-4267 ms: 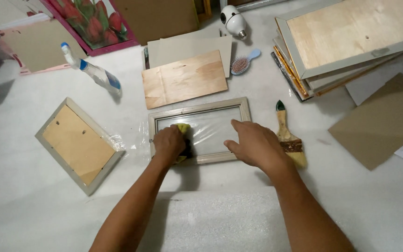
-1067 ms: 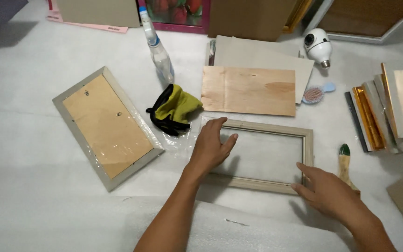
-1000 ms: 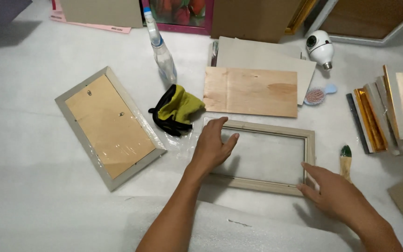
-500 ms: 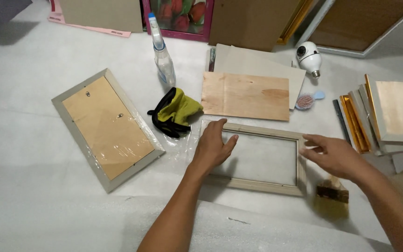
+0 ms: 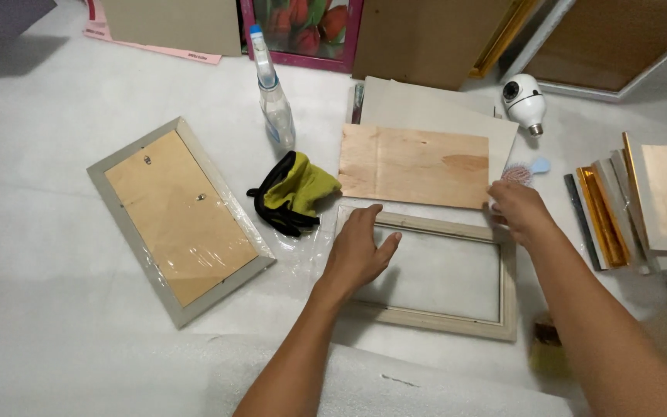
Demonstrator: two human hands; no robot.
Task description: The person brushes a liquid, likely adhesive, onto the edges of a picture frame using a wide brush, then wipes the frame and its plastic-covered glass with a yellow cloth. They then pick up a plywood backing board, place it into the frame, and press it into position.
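Pressing flat on the frame [image 5: 428,272], the left hand [image 5: 358,253] lies spread over its left edge, frame sitting on the white sheet [image 5: 55,340]. Right hand [image 5: 520,211] curls at the plywood panel [image 5: 414,165] corner, probably gripping it. I'd lift it level. No containers except the spray bottle [image 5: 274,103], contents unclear.

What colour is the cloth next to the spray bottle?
The cloth is yellow-green with black; the head view shows it.
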